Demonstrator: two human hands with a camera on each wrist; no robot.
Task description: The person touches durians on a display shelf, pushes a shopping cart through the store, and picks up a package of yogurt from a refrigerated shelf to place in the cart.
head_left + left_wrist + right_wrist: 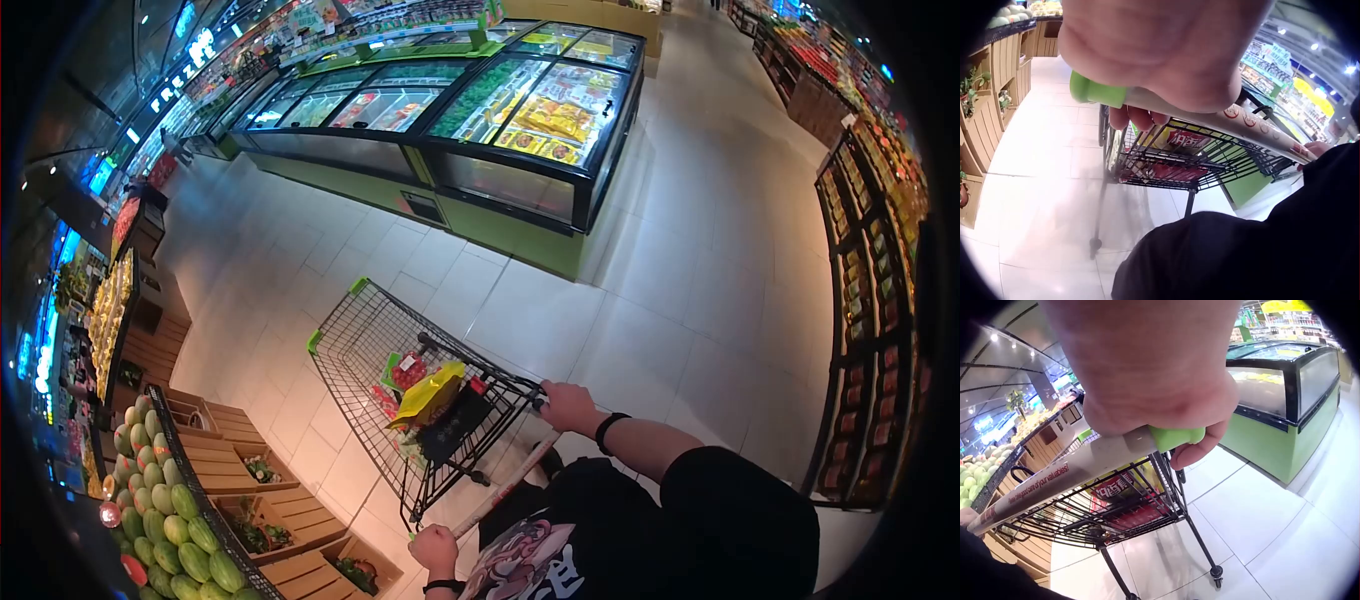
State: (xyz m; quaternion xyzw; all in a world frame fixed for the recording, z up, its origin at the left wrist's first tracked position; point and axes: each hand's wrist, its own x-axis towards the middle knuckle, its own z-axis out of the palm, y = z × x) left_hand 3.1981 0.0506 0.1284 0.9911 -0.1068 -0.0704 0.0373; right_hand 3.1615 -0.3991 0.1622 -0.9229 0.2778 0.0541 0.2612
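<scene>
Gripping the handle [1054, 478] of the shopping cart [370, 340] with both hands, I have my left hand [436, 549] wrapped over the cart's left handle end, by a green cap [1107, 94], with fingertips [1140, 119] curled into view under the bar. My right hand [570, 407] is clenched round the cart's right handle end, at a matching green cap, one finger bent beneath it. Red lettering runs along the stretch of handle between my hands. A black wristband [607, 430] circles my right wrist, just behind the cart.

Inside the cart, nearer its handle than its front, lies a yellow package [430, 395]. A red pack [408, 372] with a white label sits beside it, toward the cart's front; on the handle side is a dark piece [455, 430] with pale marks, and I cannot tell whether it is a bag or part of the cart.

Along the cart's left runs a slatted wooden stand [230, 465], with green melons [165, 520] heaped beyond it. Right of the cart, across pale floor tiles [640, 350], stands a green-based chest freezer [500, 233]. A goods rack [860, 330] rises well off to the cart's right.
</scene>
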